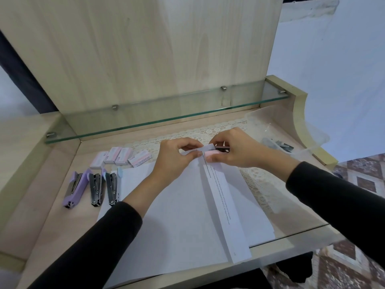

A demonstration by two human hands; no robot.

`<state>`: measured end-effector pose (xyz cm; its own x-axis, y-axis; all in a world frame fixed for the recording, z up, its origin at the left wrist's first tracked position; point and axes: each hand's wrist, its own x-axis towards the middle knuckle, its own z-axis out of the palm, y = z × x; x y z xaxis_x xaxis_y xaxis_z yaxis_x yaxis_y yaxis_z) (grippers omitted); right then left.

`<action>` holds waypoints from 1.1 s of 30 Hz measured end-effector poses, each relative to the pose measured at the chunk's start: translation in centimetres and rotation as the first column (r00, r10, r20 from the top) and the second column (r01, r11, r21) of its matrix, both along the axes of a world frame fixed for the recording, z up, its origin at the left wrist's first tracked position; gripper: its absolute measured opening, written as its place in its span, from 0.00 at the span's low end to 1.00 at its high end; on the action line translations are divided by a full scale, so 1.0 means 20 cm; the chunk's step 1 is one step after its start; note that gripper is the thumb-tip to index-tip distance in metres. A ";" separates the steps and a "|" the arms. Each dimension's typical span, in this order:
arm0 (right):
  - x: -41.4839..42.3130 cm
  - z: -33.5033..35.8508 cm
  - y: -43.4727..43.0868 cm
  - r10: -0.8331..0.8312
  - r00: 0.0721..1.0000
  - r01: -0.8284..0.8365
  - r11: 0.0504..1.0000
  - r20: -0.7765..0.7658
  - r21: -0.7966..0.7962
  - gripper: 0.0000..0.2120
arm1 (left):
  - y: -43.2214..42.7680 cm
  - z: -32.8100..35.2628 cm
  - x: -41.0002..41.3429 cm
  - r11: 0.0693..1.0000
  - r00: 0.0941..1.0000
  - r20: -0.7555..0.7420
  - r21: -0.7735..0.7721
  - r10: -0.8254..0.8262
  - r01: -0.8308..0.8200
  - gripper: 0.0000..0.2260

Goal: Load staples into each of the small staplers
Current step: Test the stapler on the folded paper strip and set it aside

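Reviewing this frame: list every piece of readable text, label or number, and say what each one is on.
"STAPLES", preceded by what may be "10": on the rightmost staple box, near the left hand.
Other three staple boxes: small label marks, too blurred to read.
Folded paper strip below the right hand: lines of small print, too small to read.
Three open staplers and pink stapler: no text visible.

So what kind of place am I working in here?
Probably a home desk or vanity nook: a wooden desk with a glass shelf, a lace mat, and patterned floor tiles beside it.
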<state>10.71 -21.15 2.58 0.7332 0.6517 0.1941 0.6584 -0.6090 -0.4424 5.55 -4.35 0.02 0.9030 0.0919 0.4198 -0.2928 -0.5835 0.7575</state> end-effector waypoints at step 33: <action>-0.01 0.01 0.00 0.020 0.997 -0.015 0.997 0.069 -0.069 0.17 | 0.00 0.02 -0.01 0.998 0.998 -0.021 0.043 -0.051 0.052 0.07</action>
